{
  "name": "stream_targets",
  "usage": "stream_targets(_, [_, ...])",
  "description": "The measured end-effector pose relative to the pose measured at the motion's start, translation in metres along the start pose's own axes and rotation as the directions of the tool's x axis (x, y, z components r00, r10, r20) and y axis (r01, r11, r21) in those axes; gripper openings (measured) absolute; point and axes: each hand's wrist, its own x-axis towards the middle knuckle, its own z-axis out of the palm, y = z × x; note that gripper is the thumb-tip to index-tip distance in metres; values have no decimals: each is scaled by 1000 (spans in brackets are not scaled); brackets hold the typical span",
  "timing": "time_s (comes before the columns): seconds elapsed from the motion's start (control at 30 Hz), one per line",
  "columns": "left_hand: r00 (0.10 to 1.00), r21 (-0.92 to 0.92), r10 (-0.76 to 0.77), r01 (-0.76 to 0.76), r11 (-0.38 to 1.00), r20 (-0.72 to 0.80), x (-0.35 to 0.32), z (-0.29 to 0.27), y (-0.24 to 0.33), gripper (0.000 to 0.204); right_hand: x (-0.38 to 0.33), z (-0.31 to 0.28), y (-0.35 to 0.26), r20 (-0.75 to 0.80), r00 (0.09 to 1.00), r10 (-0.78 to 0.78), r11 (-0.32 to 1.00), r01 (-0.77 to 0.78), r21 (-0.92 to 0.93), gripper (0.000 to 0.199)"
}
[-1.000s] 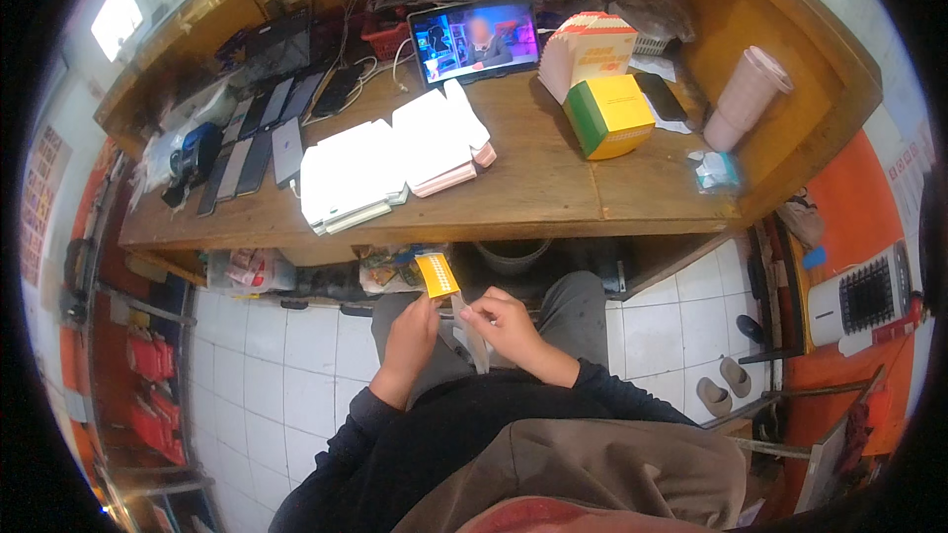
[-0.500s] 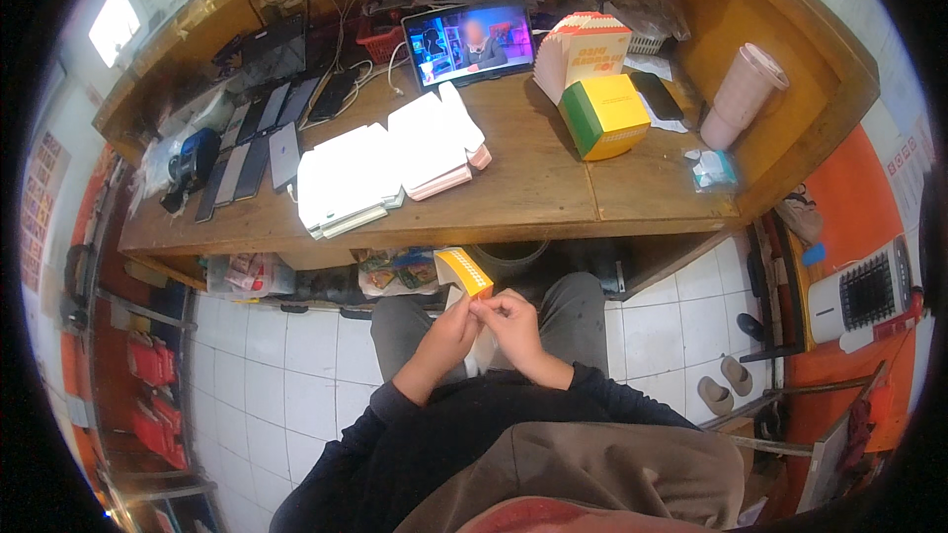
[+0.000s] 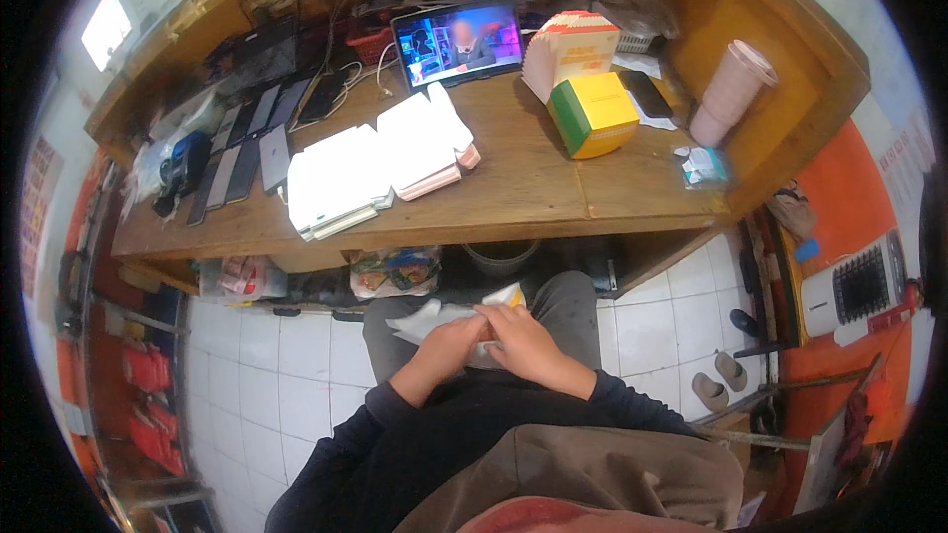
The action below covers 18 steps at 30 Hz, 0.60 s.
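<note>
Crumpled white wrapper (image 3: 434, 319) with yellow corner, pinched by both hands.

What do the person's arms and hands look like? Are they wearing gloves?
No gloves. Both the left hand and the right hand are bare. Each arm wears a long dark sleeve that reaches down to the wrist, plain with no markings visible.

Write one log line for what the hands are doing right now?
left hand: on white wrapper | right hand: pinching same wrapper, yellow bit showing | place: lap, below wooden desk
</note>
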Motion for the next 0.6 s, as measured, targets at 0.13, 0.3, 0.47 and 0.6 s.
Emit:
stream_targets(0.13, [980,-134,-193,186,973,-43,-7,-8,3,44,-3,-1,32,260,962,84,984,-122,133,16])
stream_targets(0.3, [973,114,-219,210,971,74,-25,-30,-41,22,-3,-7,60,333,903,273,890,-369,269,21])
stream_targets(0.47, [937,311,-308,247,918,164,-20,-30,-33,23,3,12,45,285,932,-225,897,312,-314,17])
stream_targets(0.6, [951,236,-296,267,934,94,-17,-34,-32,24,11,26,33,282,955,-95,990,121,-78,13])
